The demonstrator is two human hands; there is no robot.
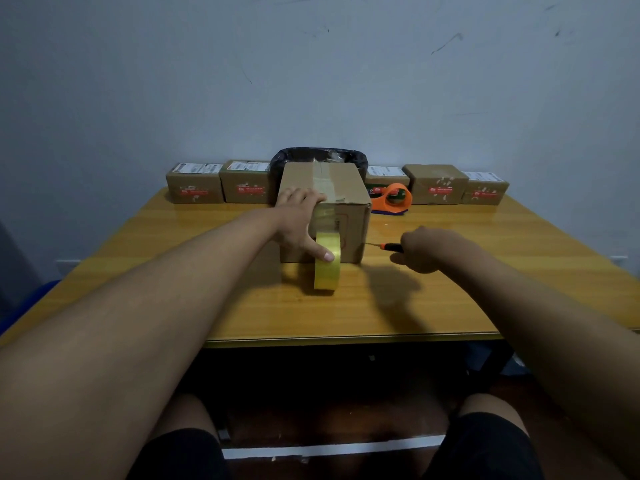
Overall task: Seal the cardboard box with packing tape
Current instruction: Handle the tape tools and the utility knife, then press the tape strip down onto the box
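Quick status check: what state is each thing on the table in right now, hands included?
cardboard box: flaps closed, tape strip along top seam and down front.
tape roll: standing on edge, strip uncut from box.
left hand: on box's top edge, thumb on roll.
right hand: grips orange-handled cutter.
tape dispenser: idle behind box.

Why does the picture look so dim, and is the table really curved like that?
Head view: dim bluish light; soft shadows fall toward the viewer from the cardboard box and the right hand; faint glare on the table; the wide lens bows the table edge and stretches the forearms.
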